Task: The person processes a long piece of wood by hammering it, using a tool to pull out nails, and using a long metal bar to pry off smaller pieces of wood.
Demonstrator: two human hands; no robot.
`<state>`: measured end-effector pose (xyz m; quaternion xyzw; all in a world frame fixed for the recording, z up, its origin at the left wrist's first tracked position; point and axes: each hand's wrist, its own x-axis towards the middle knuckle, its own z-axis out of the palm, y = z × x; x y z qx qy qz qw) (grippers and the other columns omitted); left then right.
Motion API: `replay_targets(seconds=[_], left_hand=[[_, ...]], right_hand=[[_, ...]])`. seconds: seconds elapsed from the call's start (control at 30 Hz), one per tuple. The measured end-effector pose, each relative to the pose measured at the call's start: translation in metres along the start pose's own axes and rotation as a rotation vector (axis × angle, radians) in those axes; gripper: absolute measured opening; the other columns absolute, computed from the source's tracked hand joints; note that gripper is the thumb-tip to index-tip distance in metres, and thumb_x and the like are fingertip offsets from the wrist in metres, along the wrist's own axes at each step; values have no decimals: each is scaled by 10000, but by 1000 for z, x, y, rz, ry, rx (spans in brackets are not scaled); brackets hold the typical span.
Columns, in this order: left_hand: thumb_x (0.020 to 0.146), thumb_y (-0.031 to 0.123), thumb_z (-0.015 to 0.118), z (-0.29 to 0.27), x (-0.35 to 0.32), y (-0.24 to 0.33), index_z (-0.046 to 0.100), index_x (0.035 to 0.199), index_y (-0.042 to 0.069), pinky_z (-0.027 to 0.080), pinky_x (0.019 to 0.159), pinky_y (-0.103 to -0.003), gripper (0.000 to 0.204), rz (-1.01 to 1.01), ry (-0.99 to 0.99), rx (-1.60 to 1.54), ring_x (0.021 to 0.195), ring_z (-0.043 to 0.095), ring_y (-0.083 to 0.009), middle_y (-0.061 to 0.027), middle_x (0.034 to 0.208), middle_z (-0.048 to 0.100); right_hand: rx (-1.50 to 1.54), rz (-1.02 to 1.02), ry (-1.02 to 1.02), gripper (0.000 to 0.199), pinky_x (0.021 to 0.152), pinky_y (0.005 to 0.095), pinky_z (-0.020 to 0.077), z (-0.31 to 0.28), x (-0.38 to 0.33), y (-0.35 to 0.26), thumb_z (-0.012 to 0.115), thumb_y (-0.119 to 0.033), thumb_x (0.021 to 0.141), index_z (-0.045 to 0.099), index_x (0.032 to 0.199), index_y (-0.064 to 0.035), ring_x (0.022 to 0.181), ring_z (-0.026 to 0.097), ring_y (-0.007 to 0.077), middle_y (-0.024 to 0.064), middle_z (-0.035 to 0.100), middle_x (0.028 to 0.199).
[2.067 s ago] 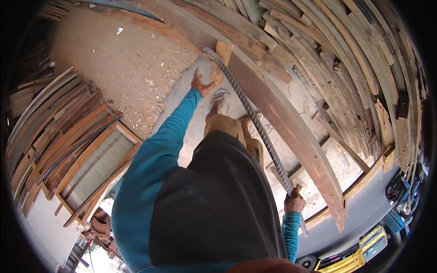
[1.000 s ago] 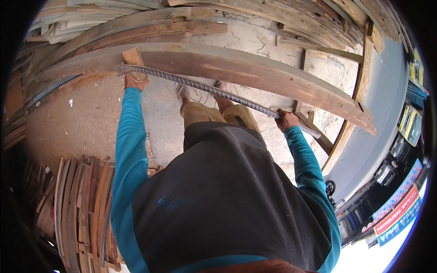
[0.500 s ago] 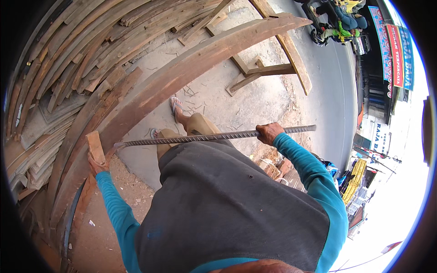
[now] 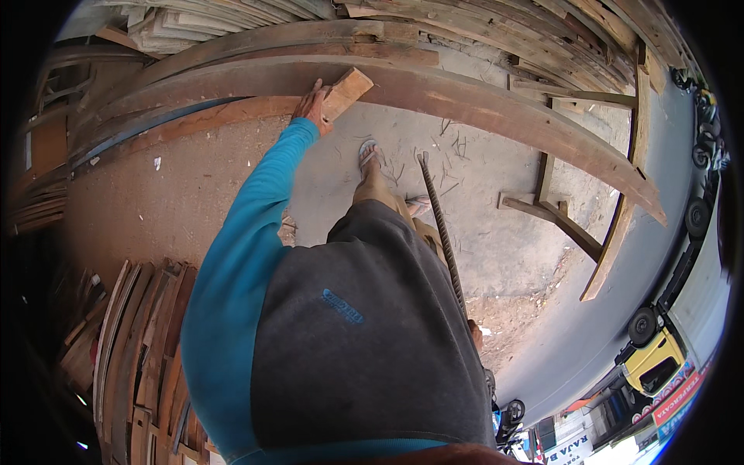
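My left hand [image 4: 312, 108] grips a short block of wood [image 4: 349, 89], its fingers closed about the lower end. The block lies against a long, thick plank [image 4: 465, 94] that stretches across the upper part of the view. Low at my right side, my right hand [image 4: 476, 335] shows only in part, the rest hidden behind my body. It is closed on a ribbed steel pry bar [image 4: 440, 217]. The bar slants up beside my leg, its forked tip apart from the plank, above a floor strewn with bent nails.
A wooden trestle [image 4: 616, 232] bears the plank's right end. Stacked boards [image 4: 496, 31] lie beyond, and more boards [image 4: 147, 341] stand at lower left. At right runs a road [image 4: 573, 372] with a yellow truck [image 4: 655, 360] and parked motorcycles [image 4: 705, 147].
The view has turned, so the plank now runs across the top. The bar's tip has come away from beside the block, and my right hand has dropped to my side. My left hand keeps the block.
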<state>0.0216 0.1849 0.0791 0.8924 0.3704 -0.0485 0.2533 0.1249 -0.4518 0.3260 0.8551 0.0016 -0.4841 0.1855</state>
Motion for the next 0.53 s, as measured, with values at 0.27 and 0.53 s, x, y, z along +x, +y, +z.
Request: replay_targets(seconds=[0.27,0.53], left_hand=[[645,25,741,76,-113,109,337,1441,59,468,1041,-386,894,13,-259,-472,1264,518,-315,-165,1367,505],[570,76,798,162,-149,158,239,1478,164,557,851,-464,1070,-409,-166,-577,1118,571,-324,-169,1277,539]], right_hand=[[303,131,-104,384,957,497,514,153,84,64,642,-325,816,713,1059,-37,1086,650,415,252,679,1138],[800,374,-246,578,1028,467,475,276,161,70,625,-520,880,685,1223,-59,1196,614,377,234,657,1227]])
